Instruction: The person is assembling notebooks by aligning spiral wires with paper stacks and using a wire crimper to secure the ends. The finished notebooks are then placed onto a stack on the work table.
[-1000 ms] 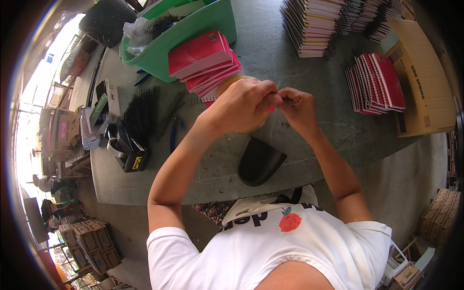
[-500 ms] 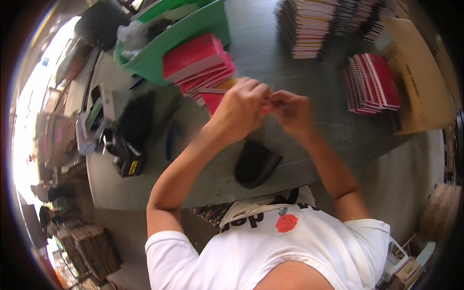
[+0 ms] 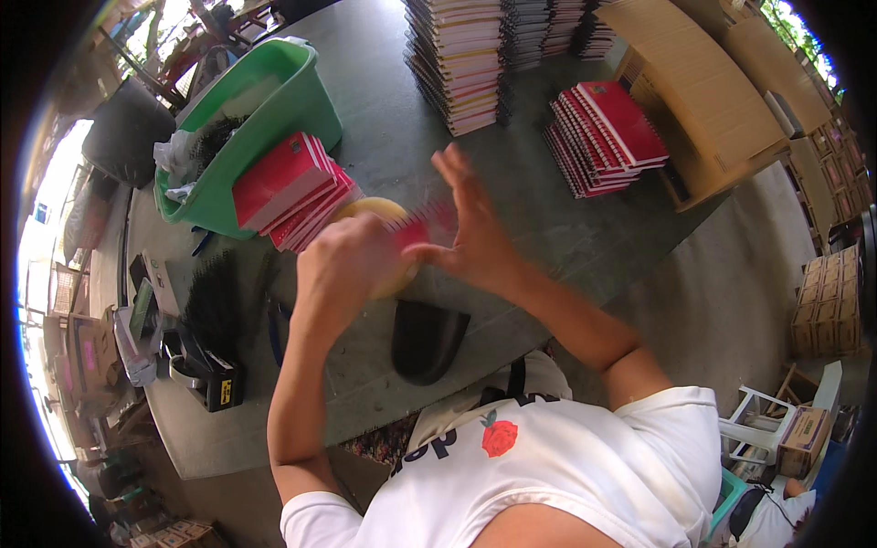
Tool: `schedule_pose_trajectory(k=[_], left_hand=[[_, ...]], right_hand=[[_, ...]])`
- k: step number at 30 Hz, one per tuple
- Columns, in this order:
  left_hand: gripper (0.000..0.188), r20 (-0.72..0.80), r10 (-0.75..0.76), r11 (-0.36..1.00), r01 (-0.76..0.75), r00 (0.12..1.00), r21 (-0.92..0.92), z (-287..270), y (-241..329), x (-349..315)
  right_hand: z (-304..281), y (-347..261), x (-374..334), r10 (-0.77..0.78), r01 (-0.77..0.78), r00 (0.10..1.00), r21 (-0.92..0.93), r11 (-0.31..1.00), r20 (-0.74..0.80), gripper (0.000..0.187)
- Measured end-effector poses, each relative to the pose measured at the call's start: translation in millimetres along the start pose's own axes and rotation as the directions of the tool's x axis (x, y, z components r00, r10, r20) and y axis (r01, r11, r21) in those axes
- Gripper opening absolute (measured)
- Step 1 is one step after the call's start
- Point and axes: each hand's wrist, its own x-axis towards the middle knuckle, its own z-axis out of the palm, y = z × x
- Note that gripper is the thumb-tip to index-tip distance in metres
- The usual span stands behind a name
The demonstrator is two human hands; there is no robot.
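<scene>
Between my hands is a small red spiral notebook, blurred by motion. My left hand is closed at its left side, fingers curled and partly hidden. My right hand is spread at its right, fingers stretched up and away, the thumb near the notebook's lower edge. Beneath them lies a round yellow object, mostly covered by my left hand. Just left of it, a leaning stack of red notebooks rests against a green tub. A black rounded piece lies on the table close to me.
Red spiral notebooks are stacked at the right beside an open cardboard box. A tall pile of notebooks stands at the back. On the left are a black tape dispenser, a dark brush and a blue-handled tool.
My hands were close together, fingers pinched; now the right hand has opened and spread, apart from the left. The view has shifted, so the tabletop things appear farther left and mostly lower.
</scene>
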Motion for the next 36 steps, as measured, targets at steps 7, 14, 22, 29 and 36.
schedule_pose_trajectory(k=[7, 14, 22, 29, 36], left_hand=[[0.036, -0.291, 0.300, 0.954, -0.286, 0.908, 0.089, 8.2, 44.0, 30.8], [0.036, -0.184, 0.317, 0.948, -0.306, 0.930, 0.082, 23.6, 32.6, 27.2], [0.020, -0.467, -0.081, 0.989, 0.129, 0.880, 0.072, -31.9, -68.6, -49.2], [0.029, -0.442, -0.423, 0.684, 0.599, 0.791, 0.417, -1.9, -225.2, -119.3], [0.021, -0.505, -0.438, 0.778, 0.594, 0.744, 0.202, -17.3, -206.5, -111.0]], right_hand=[[-106.0, -1.4, 47.8, -0.178, 0.195, 0.926, -0.016, 0.981, 0.333, 0.055], [-149.8, 110.4, 57.9, 0.129, 0.100, 0.970, -0.819, 0.565, 0.207, 0.045], [-147.0, 98.2, 53.4, 0.168, 0.086, 0.951, -0.743, 0.663, 0.260, 0.047], [32.8, -7.8, 87.2, -0.397, 0.422, 0.854, 0.000, 0.907, 0.335, 0.026], [171.0, -56.5, 65.3, -0.552, 0.564, 0.765, 0.068, 0.823, 0.332, 0.025]])
